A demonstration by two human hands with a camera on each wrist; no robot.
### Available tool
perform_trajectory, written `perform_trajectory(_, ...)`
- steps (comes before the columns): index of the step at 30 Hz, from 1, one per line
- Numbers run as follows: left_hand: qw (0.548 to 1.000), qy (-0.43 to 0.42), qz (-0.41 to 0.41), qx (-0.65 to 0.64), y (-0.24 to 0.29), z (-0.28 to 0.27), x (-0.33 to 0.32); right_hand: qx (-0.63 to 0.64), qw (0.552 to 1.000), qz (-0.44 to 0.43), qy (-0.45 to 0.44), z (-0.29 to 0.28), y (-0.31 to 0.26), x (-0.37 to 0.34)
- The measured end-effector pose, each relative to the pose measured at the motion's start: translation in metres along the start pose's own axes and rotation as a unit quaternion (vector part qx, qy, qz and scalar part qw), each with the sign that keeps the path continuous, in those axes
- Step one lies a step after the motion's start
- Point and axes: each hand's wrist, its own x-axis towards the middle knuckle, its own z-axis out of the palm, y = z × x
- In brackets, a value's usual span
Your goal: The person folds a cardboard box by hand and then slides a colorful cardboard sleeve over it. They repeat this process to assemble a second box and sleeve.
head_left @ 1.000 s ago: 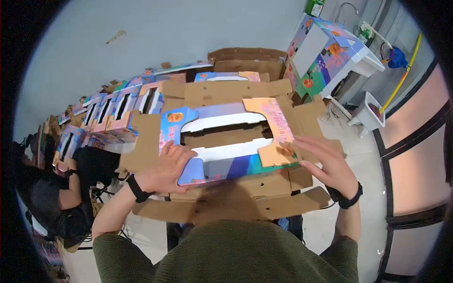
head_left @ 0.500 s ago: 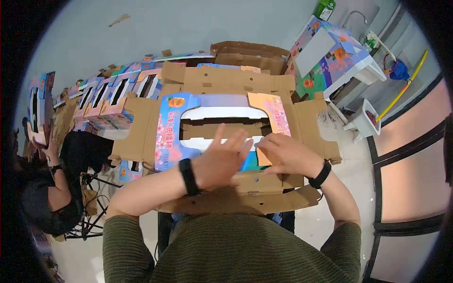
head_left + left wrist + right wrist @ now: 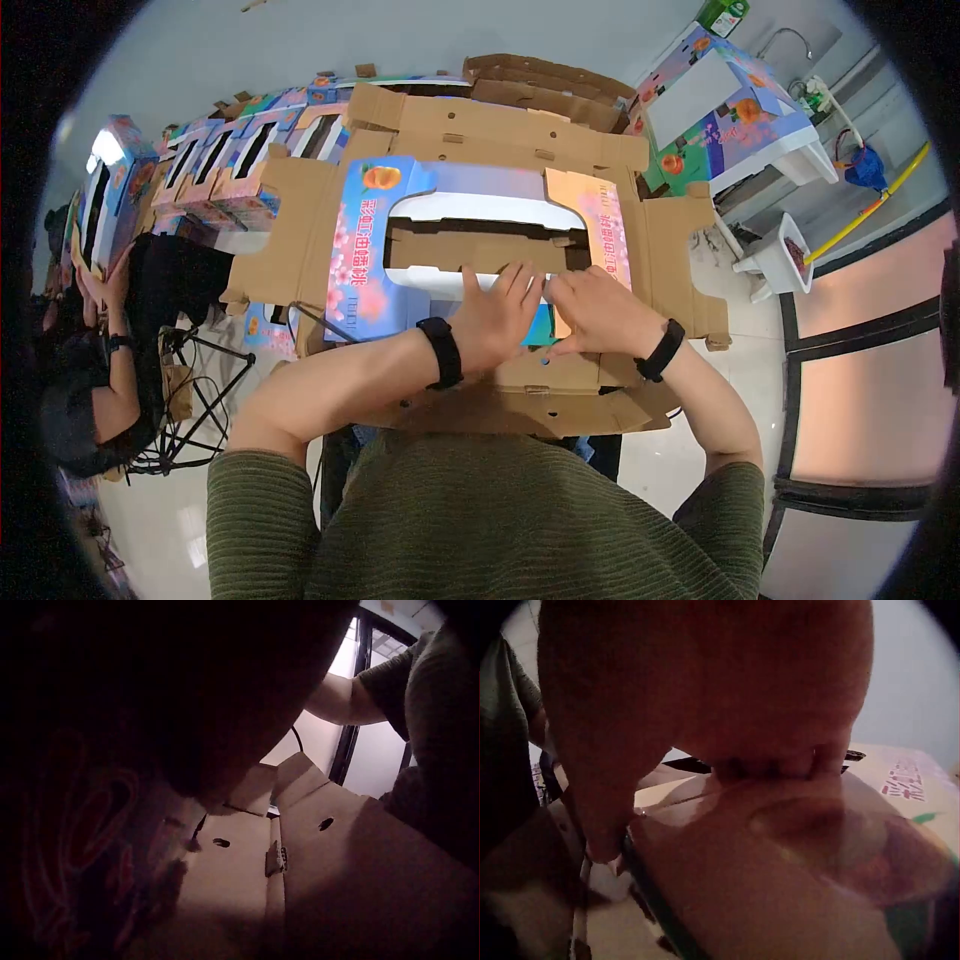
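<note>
A printed cardboard carton (image 3: 355, 260), blue and pink on the left and orange on the right, lies in front of me with a wide cutout in its top. Brown cardboard flaps spread around it. My left hand (image 3: 490, 325) rests on the near strip below the cutout, fingers extended toward the opening. Right beside it, my right hand (image 3: 605, 315) grips the near orange corner, fingers bent over the strip and thumb down at its front edge. In the right wrist view, the thumb (image 3: 607, 851) shows at that edge. The left wrist view is mostly dark.
Finished-looking printed cartons (image 3: 235, 165) stand in a row at the back left. Another person (image 3: 115, 370) sits at the left, handling a carton (image 3: 100, 200). A folding black stand (image 3: 200, 400) is beside them. At the back right are a carton-covered sink (image 3: 720, 120) and a white basin (image 3: 780, 255).
My left hand has moved right from the carton's left part to the middle of the near strip. My right hand has come inward to meet it. The left-hand person's carton was raised, then lowered.
</note>
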Motion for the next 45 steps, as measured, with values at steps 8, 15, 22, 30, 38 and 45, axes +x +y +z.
perform_trajectory(8,1.000,-0.024,-0.005,-0.009,0.000,-0.002,0.001,0.049,0.998,-0.012,0.027,-0.002,0.003,-0.005)
perform_trajectory(15,0.998,-0.049,-0.019,-0.027,-0.002,-0.002,0.004,0.155,0.985,0.030,0.065,-0.038,0.003,-0.031)
perform_trajectory(22,0.998,-0.058,-0.010,-0.038,-0.003,-0.002,0.004,0.222,0.968,0.069,0.096,-0.034,0.006,-0.045)
perform_trajectory(30,0.999,-0.010,0.038,0.024,-0.003,0.002,-0.009,0.225,0.972,-0.031,0.058,-0.063,0.012,-0.025)
perform_trajectory(38,0.999,0.008,0.028,0.029,0.000,0.007,-0.010,0.074,0.985,0.142,0.060,-0.080,0.095,0.033)
perform_trajectory(45,0.998,-0.062,0.013,0.024,0.001,-0.005,-0.008,0.016,0.987,0.153,0.044,-0.063,0.099,0.065)
